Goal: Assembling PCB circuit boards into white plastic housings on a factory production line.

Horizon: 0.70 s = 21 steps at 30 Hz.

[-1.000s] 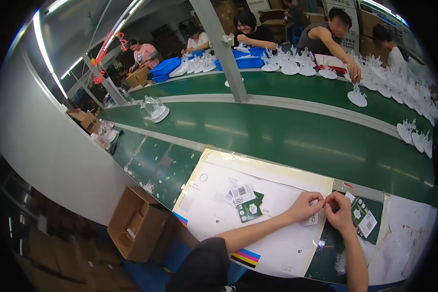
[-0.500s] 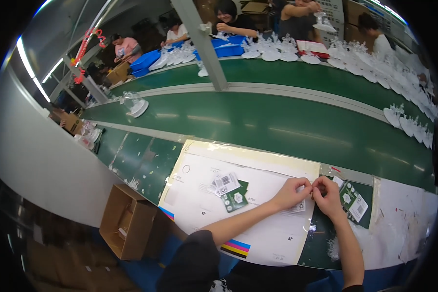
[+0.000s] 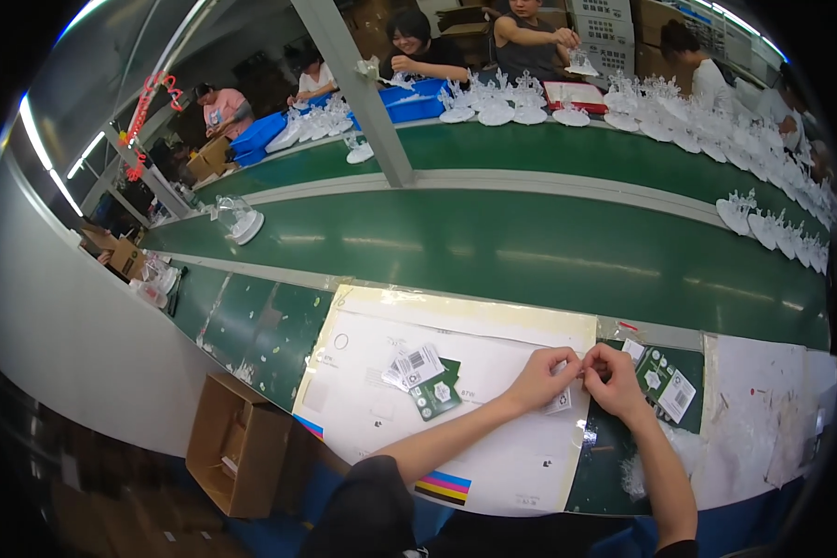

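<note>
Cards (image 3: 432,391) lie overlapped on paper (image 3: 493,465), probably for easy reach; left hand (image 3: 541,379) and right hand (image 3: 616,383) meet, fingertips pinched, anything gripped being too small to tell.

Down on your L, open cardboard box (image 3: 268,453) below the tabletop (image 3: 251,321). Up ahead of you, clear dome w/ white base (image 3: 245,226) on the near green belt (image 3: 530,232). Past the grey post (image 3: 358,98): blue bins (image 3: 418,112), rows of white ornaments (image 3: 688,130), co-workers (image 3: 525,48). Upper L, red coiled hose (image 3: 144,107) hanging.
</note>
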{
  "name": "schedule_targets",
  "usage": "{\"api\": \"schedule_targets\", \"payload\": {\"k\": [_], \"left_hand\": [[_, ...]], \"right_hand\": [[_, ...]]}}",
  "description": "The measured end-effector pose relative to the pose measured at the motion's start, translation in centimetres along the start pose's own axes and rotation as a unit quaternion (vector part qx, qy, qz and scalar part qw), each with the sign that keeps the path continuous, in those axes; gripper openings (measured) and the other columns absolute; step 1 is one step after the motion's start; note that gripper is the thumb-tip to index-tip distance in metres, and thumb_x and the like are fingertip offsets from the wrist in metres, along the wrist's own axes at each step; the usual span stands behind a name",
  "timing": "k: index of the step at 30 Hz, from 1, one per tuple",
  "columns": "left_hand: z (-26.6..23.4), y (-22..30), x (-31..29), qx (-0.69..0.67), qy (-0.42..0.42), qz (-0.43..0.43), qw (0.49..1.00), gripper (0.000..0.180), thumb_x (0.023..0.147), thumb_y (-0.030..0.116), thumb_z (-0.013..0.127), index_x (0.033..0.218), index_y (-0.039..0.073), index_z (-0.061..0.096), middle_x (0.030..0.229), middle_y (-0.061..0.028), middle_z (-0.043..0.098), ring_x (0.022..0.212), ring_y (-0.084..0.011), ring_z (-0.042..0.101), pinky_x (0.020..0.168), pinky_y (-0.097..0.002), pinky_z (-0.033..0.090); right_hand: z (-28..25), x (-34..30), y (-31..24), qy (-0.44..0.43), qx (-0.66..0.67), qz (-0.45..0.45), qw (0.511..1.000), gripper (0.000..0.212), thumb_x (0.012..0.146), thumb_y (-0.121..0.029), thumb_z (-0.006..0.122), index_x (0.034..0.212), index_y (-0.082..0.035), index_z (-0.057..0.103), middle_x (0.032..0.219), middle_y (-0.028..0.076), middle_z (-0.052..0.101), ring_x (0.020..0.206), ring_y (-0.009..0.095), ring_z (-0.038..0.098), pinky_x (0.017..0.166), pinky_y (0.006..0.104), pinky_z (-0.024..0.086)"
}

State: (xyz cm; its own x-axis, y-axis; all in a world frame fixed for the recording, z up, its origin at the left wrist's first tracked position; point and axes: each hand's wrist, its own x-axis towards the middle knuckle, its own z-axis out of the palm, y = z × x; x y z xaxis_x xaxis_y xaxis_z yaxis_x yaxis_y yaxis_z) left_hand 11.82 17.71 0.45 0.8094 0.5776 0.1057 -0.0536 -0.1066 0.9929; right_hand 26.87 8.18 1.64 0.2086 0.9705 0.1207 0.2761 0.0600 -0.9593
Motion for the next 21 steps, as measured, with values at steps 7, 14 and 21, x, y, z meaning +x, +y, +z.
{"api": "schedule_targets", "payload": {"k": [7,14,21], "left_hand": [[-0.3,-0.8,0.5,-0.007,-0.003,0.009,1.0,0.021,0.088,0.017,0.054,0.078,-0.001,0.057,0.068,-0.0022,0.058,0.068,-0.0057,0.05,0.062,-0.0224,0.042],[-0.2,-0.7,0.4,-0.013,0.006,0.018,1.0,0.02,0.089,0.016,0.051,0.076,0.002,0.057,0.065,0.0018,0.053,0.063,-0.0034,0.045,0.055,-0.0197,0.037],[-0.2,-1.2,0.0,-0.029,0.007,-0.022,0.999,0.022,0.089,0.017,0.053,0.076,0.0,0.057,0.064,-0.0005,0.055,0.062,-0.0044,0.046,0.055,-0.0217,0.038]], "right_hand": [[-0.4,0.3,-1.5,-0.036,-0.04,-0.003,0.999,0.004,0.075,-0.001,0.054,0.078,0.0,0.051,0.068,0.002,0.058,0.057,0.005,0.053,0.052,0.0181,0.043],[-0.2,0.1,-1.9,-0.054,-0.036,-0.012,0.998,0.005,0.073,-0.003,0.055,0.077,-0.001,0.052,0.064,0.0,0.057,0.054,0.003,0.05,0.05,0.018,0.04],[-0.1,0.0,-1.8,-0.033,-0.052,-0.026,0.998,0.007,0.073,-0.005,0.058,0.077,-0.001,0.053,0.06,0.0,0.054,0.051,0.004,0.049,0.047,0.019,0.039]]}}
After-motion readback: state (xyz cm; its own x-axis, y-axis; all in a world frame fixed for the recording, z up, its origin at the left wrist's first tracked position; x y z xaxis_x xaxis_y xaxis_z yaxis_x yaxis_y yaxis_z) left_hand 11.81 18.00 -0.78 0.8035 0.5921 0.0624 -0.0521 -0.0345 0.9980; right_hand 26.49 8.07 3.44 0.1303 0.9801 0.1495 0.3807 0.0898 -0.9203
